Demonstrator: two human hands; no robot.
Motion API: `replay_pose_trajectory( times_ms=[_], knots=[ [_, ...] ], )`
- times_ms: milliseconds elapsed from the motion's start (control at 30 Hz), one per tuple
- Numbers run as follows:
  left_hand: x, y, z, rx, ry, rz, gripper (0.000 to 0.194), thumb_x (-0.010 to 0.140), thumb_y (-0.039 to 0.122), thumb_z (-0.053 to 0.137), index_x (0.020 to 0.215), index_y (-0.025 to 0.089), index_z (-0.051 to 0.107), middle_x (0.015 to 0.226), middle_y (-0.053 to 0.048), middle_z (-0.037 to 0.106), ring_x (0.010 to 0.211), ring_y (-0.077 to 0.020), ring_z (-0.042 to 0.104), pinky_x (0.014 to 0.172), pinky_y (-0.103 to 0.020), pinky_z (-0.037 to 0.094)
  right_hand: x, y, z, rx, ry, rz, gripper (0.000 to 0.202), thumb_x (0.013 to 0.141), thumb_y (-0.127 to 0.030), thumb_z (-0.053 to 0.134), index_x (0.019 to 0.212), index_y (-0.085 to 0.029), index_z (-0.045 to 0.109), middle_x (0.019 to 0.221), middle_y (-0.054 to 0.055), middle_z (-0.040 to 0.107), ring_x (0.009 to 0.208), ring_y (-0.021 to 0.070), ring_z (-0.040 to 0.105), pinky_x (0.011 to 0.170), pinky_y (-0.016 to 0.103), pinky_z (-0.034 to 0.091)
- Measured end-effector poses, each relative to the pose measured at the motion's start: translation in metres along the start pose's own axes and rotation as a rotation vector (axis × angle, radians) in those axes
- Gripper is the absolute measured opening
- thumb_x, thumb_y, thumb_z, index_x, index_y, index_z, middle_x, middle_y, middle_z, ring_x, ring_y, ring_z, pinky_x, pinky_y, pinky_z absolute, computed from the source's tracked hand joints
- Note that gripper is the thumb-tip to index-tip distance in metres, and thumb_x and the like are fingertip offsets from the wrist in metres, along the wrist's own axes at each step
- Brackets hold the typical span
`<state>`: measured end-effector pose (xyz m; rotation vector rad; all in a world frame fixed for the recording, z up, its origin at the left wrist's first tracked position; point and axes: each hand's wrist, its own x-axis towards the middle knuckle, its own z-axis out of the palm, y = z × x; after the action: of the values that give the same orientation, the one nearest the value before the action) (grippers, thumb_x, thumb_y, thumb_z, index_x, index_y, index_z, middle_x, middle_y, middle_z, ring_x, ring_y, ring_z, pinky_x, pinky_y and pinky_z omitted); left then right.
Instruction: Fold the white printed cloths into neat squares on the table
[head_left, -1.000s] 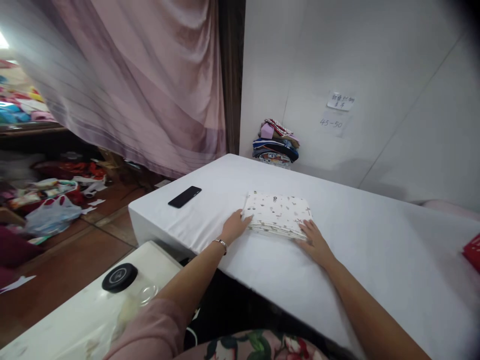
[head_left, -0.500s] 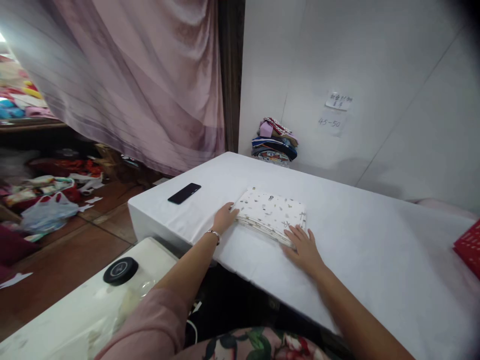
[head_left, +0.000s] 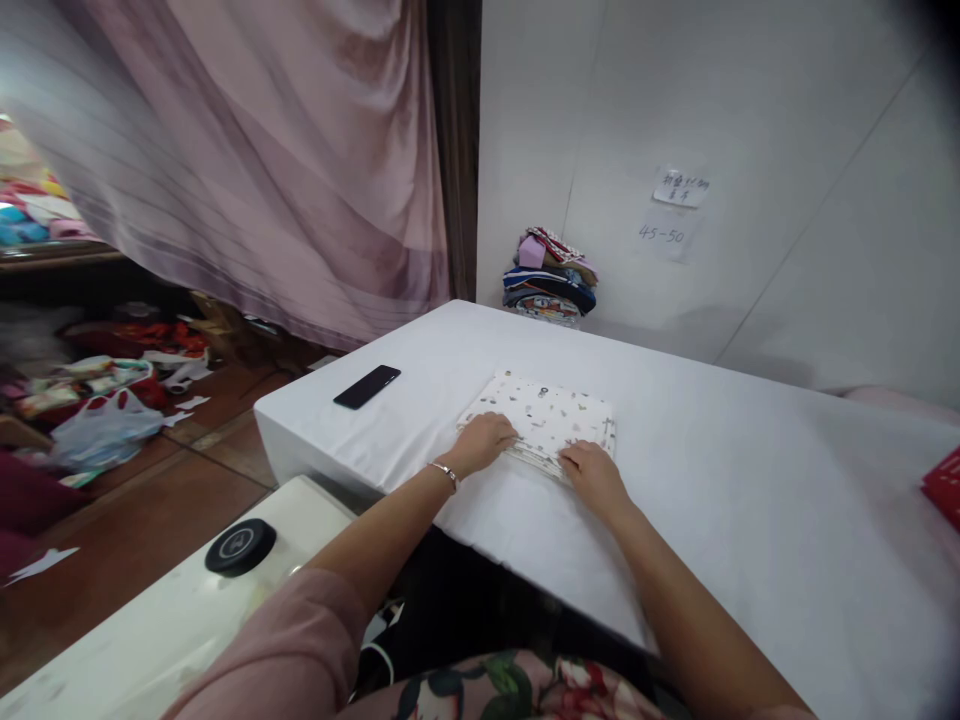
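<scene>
A folded white cloth [head_left: 551, 410] with a small scattered print lies flat in several layers on the white-covered table [head_left: 712, 500]. My left hand [head_left: 486, 442], with a bracelet at the wrist, is at the cloth's near left part, its fingers curled closed on the near edge. At the near right part, my right hand [head_left: 591, 470] has its fingers bent together on the same edge. The fingertips of both hands rest at the top layer, and the palms hide parts of the near edge.
A black phone [head_left: 367, 387] lies on the table's left part. Folded fabrics [head_left: 551, 280] are stacked by the wall. At lower left, a black round object [head_left: 240, 547] sits on a pale surface. A red item [head_left: 943, 485] is at the right edge.
My left hand has moved right from the cloth's left corner to its near edge. My right hand has shifted slightly left and its fingers have drawn together.
</scene>
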<state>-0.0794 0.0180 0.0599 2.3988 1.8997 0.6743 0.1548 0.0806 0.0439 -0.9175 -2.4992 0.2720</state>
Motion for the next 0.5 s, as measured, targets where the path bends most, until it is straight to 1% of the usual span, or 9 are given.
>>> replay_pose_trajectory(
  times_ms=[100, 167, 267, 400, 500],
  knots=[
    [0.006, -0.002, -0.002, -0.035, -0.049, -0.052, 0.022, 0.087, 0.03, 0.049, 0.093, 0.022, 0.068, 0.096, -0.003, 0.066, 0.09, -0.0166, 0.056, 0.079, -0.029, 0.042, -0.001, 0.001, 0.003, -0.005, 0.02, 0.008, 0.025, 0.089, -0.023, 0.043, 0.075, -0.021, 0.064, 0.076, 0.004, 0.059, 0.077, 0.0179, 0.051, 0.068, 0.028, 0.036],
    [0.009, -0.002, -0.005, -0.048, -0.076, -0.078, 0.022, 0.086, 0.031, 0.049, 0.093, 0.022, 0.068, 0.095, -0.003, 0.066, 0.088, -0.0167, 0.057, 0.077, -0.028, 0.042, -0.001, 0.001, 0.004, 0.006, 0.066, 0.002, 0.027, 0.09, -0.023, 0.04, 0.072, -0.02, 0.06, 0.074, 0.003, 0.057, 0.075, 0.0175, 0.05, 0.067, 0.028, 0.036],
    [0.012, -0.001, -0.007, -0.036, -0.11, -0.038, 0.019, 0.085, 0.029, 0.051, 0.086, 0.022, 0.068, 0.092, -0.003, 0.064, 0.085, -0.0166, 0.056, 0.074, -0.027, 0.042, -0.003, -0.001, 0.005, 0.028, 0.132, -0.043, 0.028, 0.092, -0.024, 0.036, 0.073, -0.02, 0.056, 0.074, 0.003, 0.056, 0.073, 0.0171, 0.049, 0.068, 0.028, 0.036],
    [0.015, 0.001, -0.008, -0.016, -0.091, 0.036, 0.023, 0.086, 0.025, 0.046, 0.075, 0.019, 0.066, 0.083, -0.004, 0.062, 0.081, -0.0156, 0.054, 0.074, -0.027, 0.041, -0.007, -0.002, 0.006, 0.001, 0.13, -0.1, 0.028, 0.093, -0.025, 0.034, 0.073, -0.02, 0.053, 0.075, 0.004, 0.054, 0.074, 0.0178, 0.047, 0.068, 0.029, 0.037],
    [0.013, 0.003, -0.007, -0.015, -0.044, 0.061, 0.024, 0.088, 0.022, 0.042, 0.074, 0.017, 0.062, 0.081, -0.004, 0.06, 0.081, -0.0157, 0.052, 0.076, -0.028, 0.04, -0.009, -0.002, 0.006, 0.001, 0.125, -0.114, 0.027, 0.093, -0.025, 0.034, 0.073, -0.02, 0.052, 0.077, 0.005, 0.055, 0.076, 0.0182, 0.047, 0.068, 0.029, 0.037]
  ],
)
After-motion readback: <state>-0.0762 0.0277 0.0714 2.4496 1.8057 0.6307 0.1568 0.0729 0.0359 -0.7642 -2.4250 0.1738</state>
